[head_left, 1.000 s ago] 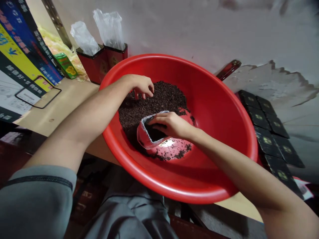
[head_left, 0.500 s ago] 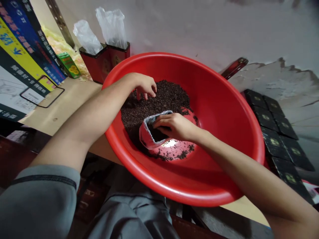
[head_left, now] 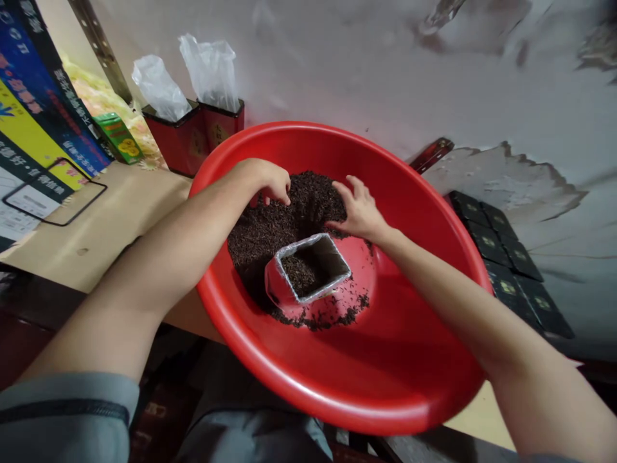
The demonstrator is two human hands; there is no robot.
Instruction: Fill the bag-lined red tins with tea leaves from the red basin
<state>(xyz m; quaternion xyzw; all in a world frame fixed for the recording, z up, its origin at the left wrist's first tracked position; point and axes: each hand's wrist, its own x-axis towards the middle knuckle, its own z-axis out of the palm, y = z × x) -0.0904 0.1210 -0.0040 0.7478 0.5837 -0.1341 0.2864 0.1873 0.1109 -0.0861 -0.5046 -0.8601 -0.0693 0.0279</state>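
Note:
Dark loose tea leaves [head_left: 270, 225] lie heaped on the far left side of a big red basin [head_left: 414, 276]. In front of the heap, a tin lined with clear plastic [head_left: 279, 283] stands in the basin, its mouth facing up and part-filled with leaves. Over the back left of the heap is my left hand [head_left: 272, 182], fingers hanging loosely bent and apart, with nothing visible in them. My right hand [head_left: 359, 209] reaches to the heap's right edge, thumb and fingers spread, holding nothing.
Two dark red tins [head_left: 178, 143] with plastic bags sticking out stand behind the basin at left. Printed cartons [head_left: 43, 116] and a small green box [head_left: 119, 137] are further left. Several black lids [head_left: 501, 257] lie at right, beside the wall.
My right hand has left the tin's mouth and moved up to the tea heap, its fingers now spread. My left hand stays over the heap. The view has shifted slightly.

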